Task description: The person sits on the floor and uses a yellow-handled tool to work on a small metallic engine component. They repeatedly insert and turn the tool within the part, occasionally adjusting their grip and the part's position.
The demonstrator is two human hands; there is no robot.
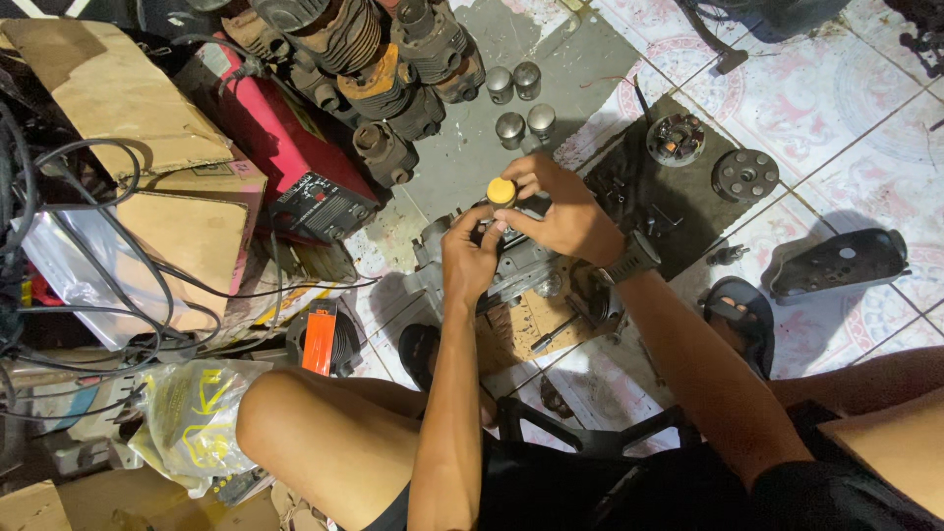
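A grey metal engine block (519, 270) lies on the floor between my feet. My right hand (556, 208) grips a tool with a yellow-capped handle (501, 190) that stands upright over the block. My left hand (470, 254) rests on the block just below that handle, fingers curled around the tool's lower part; its tip is hidden by both hands. A dark watch (632, 260) is on my right wrist.
Several metal pistons (515, 101) and engine cylinders (393, 69) stand behind the block. A red machine (295, 157), cardboard boxes (187, 211) and cables crowd the left. Round engine parts (744, 175) and a black cover (836, 264) lie right on the tiled floor. An orange-handled tool (320, 337) lies near my left knee.
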